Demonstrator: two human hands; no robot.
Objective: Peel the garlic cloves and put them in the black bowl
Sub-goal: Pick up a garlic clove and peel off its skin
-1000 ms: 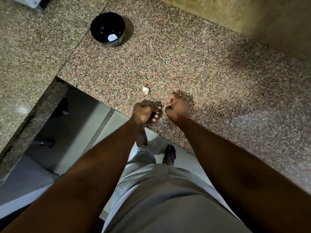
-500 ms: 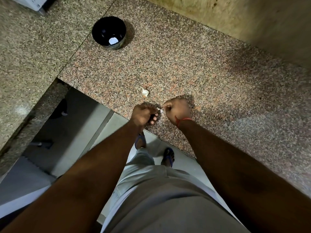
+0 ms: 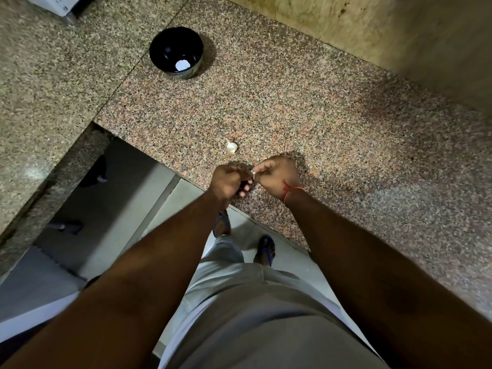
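Both my hands meet just above the near edge of the granite counter. My left hand (image 3: pixel 228 181) has its fingers curled round a garlic clove that is mostly hidden. My right hand (image 3: pixel 277 173) pinches a small white bit of the garlic clove (image 3: pixel 253 172) or its skin between thumb and forefinger, right where the hands touch. Another unpeeled garlic clove (image 3: pixel 232 147) lies on the counter just beyond my hands. The black bowl (image 3: pixel 170 46) stands far off at the upper left with a white piece (image 3: pixel 182 65) inside it.
The speckled granite counter (image 3: pixel 332 123) runs to a beige wall (image 3: pixel 372 27) at the back. A second slab (image 3: pixel 53 83) joins on the left. The counter's near edge drops to the floor, where my sandalled feet (image 3: pixel 266 249) stand. A white object's corner (image 3: pixel 57 4) shows top left.
My right hand has closed in on the left and now pinches the white bit between them. The view has shifted slightly, so the bowl sits lower in the frame.
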